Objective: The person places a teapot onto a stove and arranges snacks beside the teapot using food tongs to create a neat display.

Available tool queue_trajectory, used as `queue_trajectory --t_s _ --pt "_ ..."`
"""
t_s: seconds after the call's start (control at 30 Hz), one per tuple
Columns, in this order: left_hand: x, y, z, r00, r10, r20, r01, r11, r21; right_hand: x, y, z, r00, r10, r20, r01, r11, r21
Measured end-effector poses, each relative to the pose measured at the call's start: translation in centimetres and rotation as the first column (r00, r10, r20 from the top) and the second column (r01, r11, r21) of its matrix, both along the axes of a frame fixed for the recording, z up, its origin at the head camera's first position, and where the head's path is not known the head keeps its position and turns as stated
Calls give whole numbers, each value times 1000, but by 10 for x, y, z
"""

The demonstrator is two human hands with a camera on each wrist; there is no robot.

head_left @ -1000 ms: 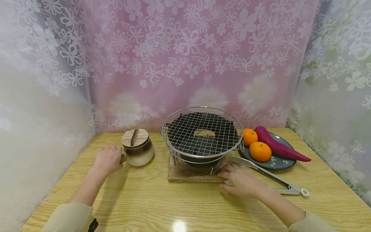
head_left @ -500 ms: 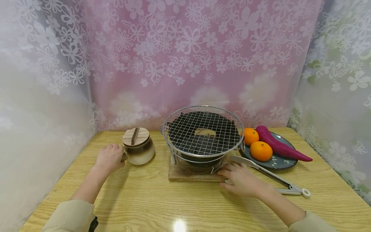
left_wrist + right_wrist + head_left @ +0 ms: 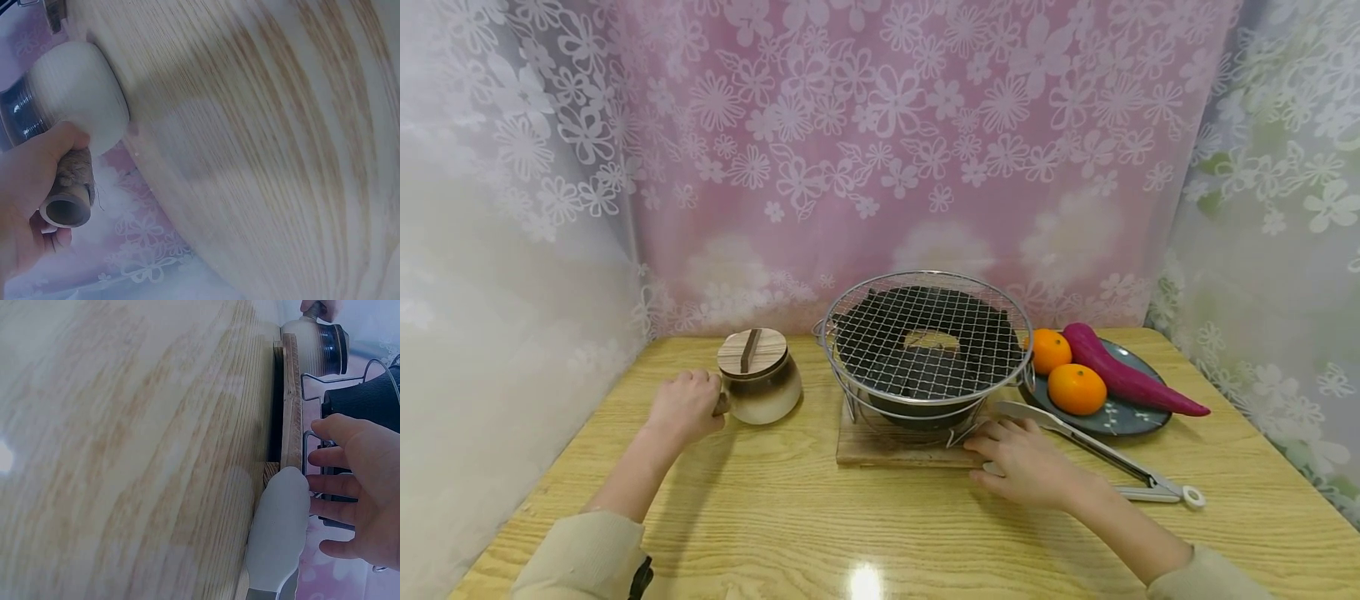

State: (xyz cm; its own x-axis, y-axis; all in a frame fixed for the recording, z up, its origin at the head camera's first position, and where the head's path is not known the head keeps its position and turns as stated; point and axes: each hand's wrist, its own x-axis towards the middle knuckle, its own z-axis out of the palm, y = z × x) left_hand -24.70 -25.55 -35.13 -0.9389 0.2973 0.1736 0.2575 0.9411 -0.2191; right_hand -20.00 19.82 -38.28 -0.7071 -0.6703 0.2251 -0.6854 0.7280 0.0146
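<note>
1. Fingers of the left hand curl round the short stub handle of a small ceramic pot; this grip is closed on the handle, thumb on top in the left wrist view.
2. The pot stands on the wooden bench, left of the grill, with a round wooden lid on it.
3. The right hand lies flat with fingers spread and relaxed, gripping nothing; its fingertips reach the wire frame of the grill stand.
4. Metal tongs lie on the bench partly under that hand, one pale tip by the wooden board.
5. The board carries a dark charcoal grill topped by round wire mesh.
6. Right of it, a grey plate holds two oranges and a purple sweet potato.
</note>
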Motion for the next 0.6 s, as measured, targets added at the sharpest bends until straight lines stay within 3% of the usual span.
queue_trajectory --t_s 0.6 --pt "2 -1 -5 994 -62 -85 56 996 -72 0 -1 -1 1000 -8 -9 8 1000 -1"
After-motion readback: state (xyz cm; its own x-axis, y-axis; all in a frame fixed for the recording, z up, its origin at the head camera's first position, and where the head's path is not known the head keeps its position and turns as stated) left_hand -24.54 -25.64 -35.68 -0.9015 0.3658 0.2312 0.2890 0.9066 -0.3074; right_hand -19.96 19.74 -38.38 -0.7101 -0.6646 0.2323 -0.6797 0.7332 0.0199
